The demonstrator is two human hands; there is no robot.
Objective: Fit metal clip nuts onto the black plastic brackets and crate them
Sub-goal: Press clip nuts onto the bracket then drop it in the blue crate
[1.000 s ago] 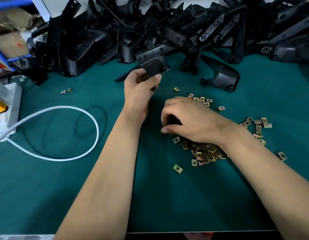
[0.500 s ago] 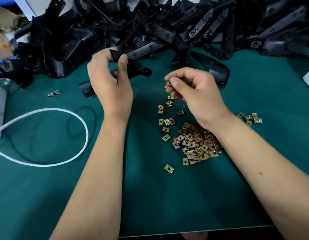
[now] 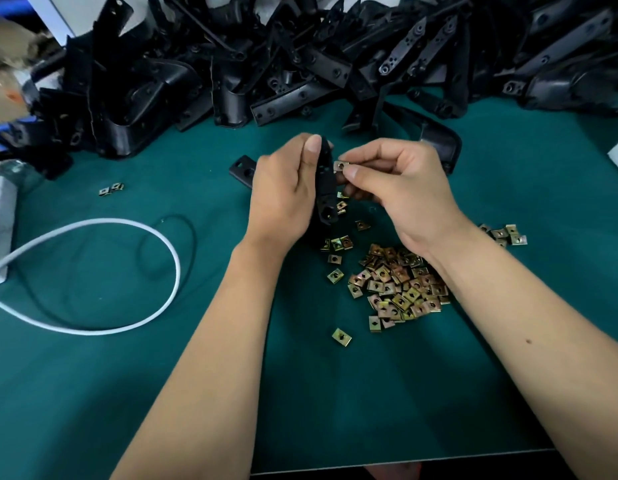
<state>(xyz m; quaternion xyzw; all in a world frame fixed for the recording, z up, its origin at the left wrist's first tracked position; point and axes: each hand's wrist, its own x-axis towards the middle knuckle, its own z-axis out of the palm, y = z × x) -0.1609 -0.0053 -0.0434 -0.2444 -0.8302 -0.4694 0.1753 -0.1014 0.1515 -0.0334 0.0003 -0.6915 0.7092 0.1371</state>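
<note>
left hand gripped black bracket; right hand pinched clip nut | risk: nut skews, slips off edge

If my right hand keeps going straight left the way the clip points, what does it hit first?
Most likely the black bracket your left hand grips. The clip nut pinched in your right hand sits right at its edge, though whether they already touch is unclear.
</note>
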